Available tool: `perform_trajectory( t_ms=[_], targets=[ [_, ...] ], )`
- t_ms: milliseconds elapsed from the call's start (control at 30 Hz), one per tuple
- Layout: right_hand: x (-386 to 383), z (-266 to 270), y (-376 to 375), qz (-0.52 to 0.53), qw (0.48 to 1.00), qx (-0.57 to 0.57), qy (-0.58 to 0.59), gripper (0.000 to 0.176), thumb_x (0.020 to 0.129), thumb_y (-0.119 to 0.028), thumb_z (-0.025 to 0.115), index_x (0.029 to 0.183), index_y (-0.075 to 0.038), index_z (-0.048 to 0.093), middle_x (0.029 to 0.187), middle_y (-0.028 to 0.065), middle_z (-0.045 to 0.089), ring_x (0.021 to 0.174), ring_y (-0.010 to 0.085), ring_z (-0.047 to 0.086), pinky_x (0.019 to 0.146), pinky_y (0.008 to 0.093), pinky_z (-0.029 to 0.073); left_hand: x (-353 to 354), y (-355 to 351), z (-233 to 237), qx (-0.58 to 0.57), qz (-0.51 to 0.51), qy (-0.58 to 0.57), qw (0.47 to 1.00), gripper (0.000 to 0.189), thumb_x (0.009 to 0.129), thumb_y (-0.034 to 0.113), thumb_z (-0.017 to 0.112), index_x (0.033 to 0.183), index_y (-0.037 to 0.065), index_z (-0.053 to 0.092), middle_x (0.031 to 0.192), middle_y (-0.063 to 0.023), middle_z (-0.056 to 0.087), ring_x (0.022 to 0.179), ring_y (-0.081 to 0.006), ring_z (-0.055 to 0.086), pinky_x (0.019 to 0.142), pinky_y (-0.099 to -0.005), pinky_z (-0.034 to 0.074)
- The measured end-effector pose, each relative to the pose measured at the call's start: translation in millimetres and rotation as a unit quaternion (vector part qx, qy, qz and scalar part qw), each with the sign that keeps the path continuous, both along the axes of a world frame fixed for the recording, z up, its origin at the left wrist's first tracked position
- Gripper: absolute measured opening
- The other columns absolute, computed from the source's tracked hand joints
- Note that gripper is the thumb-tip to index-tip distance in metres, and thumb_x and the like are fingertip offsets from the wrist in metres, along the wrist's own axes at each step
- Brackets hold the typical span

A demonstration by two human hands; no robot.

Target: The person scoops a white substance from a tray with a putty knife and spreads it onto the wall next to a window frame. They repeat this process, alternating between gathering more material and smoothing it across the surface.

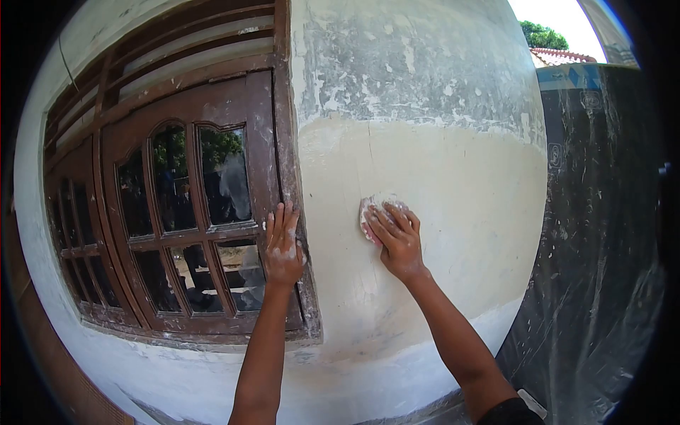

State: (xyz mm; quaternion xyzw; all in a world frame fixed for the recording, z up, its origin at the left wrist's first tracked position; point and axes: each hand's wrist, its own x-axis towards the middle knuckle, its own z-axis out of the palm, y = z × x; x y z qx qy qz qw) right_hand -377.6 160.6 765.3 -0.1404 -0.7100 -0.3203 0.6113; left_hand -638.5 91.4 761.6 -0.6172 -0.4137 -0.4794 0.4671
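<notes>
Against the cream-coloured wall [467,191], my right hand [400,244] presses a whitish, dust-covered pad [370,212] with a bit of pink at its lower edge. The fingers lie over the pad, and its exact make cannot be made out. My left hand [285,251] rests with extended fingers on the right side of the brown wooden window frame [287,142], holding nothing. White powder coats its fingers and the back of the hand. Above the cream area the wall is patchy grey and white.
Brown window shutters [255,99] with glass panes fill the left side. Dark plastic-like sheeting [581,234] hangs at the right, with a blue strip [570,76] on top. A small pale object [531,402] lies near my right elbow. A tiled roof [563,57] shows behind.
</notes>
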Motion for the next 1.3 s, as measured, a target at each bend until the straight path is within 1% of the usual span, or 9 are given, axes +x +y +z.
perform_trajectory(
  t_ms=[200,267,367,533,633,767,1100,1200,1300],
  targets=[
    [43,-226,-29,-0.025,0.978,-0.173,-0.113,0.065,0.070,0.003,0.065,0.131,-0.018,0.067,0.140,-0.0009,0.063,0.135,0.0245,0.052,0.117,0.0506,0.028,4,-3,-1,-0.007,0.014,-0.013,1.000,0.053,0.090,0.001,0.045,0.142,-0.003,0.049,0.155,-0.0205,0.044,0.148,-0.0376,0.035,0.124,-0.0542,0.023],
    [57,-263,-44,-0.025,0.971,-0.188,-0.144,0.063,0.069,0.004,0.067,0.128,-0.016,0.068,0.137,0.0002,0.065,0.133,0.0258,0.054,0.113,0.0489,0.032,5,-3,0,0.001,0.003,-0.008,1.000,0.054,0.089,0.000,0.045,0.143,-0.003,0.049,0.155,-0.0209,0.044,0.148,-0.0381,0.035,0.124,-0.0543,0.022],
    [51,-211,-52,0.016,0.983,-0.161,-0.092,0.060,0.068,0.005,0.067,0.125,-0.014,0.069,0.132,0.0025,0.068,0.129,0.0270,0.057,0.109,0.0478,0.035,4,0,-1,0.004,0.005,-0.013,1.000,0.056,0.087,0.000,0.042,0.143,0.000,0.048,0.155,-0.0217,0.044,0.147,-0.0389,0.036,0.124,-0.0562,0.023],
    [1,47,-59,0.076,0.997,0.015,-0.016,0.060,0.074,0.010,0.062,0.130,-0.010,0.066,0.128,0.0081,0.069,0.124,0.0305,0.058,0.106,0.0461,0.038,1,0,-3,0.000,-0.002,-0.009,1.000,0.054,0.089,0.001,0.043,0.143,-0.002,0.048,0.155,-0.0213,0.043,0.148,-0.0384,0.035,0.124,-0.0552,0.023],
    [-24,134,-39,0.040,0.996,0.082,0.012,0.060,0.077,0.008,0.059,0.132,-0.013,0.065,0.131,0.0056,0.067,0.124,0.0293,0.058,0.107,0.0456,0.037,0,0,-1,-0.003,0.001,-0.004,1.000,0.051,0.091,0.001,0.044,0.142,-0.004,0.049,0.156,-0.0210,0.043,0.149,-0.0377,0.034,0.124,-0.0542,0.022],
    [-33,99,-23,0.000,0.999,0.051,-0.016,0.059,0.077,0.005,0.060,0.132,-0.016,0.066,0.132,0.0048,0.067,0.126,0.0281,0.057,0.110,0.0463,0.036,2,-3,-1,-0.010,0.008,-0.006,1.000,0.052,0.091,0.001,0.044,0.143,-0.003,0.048,0.156,-0.0202,0.043,0.149,-0.0368,0.034,0.124,-0.0538,0.023],
    [40,-272,-54,-0.059,0.963,-0.192,-0.177,0.056,0.076,-0.001,0.068,0.128,-0.022,0.068,0.138,-0.0023,0.064,0.135,0.0238,0.051,0.115,0.0488,0.033,4,-1,-2,-0.008,0.005,-0.009,1.000,0.053,0.089,-0.001,0.043,0.142,-0.001,0.048,0.154,-0.0213,0.044,0.148,-0.0386,0.035,0.124,-0.0560,0.023],
    [49,-280,-64,0.017,0.966,-0.214,-0.145,0.055,0.074,0.001,0.068,0.125,-0.020,0.068,0.134,0.0000,0.067,0.132,0.0252,0.054,0.111,0.0489,0.035,3,0,-2,0.014,-0.007,-0.003,1.000,0.053,0.089,-0.002,0.043,0.142,-0.002,0.048,0.154,-0.0216,0.044,0.148,-0.0384,0.035,0.124,-0.0559,0.023],
    [37,-137,-66,0.022,0.989,-0.113,-0.098,0.052,0.074,0.004,0.068,0.122,-0.015,0.070,0.131,0.0041,0.068,0.128,0.0271,0.057,0.108,0.0478,0.037,5,-2,-2,0.001,0.001,-0.012,1.000,0.053,0.088,-0.002,0.044,0.141,-0.002,0.049,0.154,-0.0216,0.044,0.148,-0.0379,0.036,0.124,-0.0557,0.023]
  ],
)
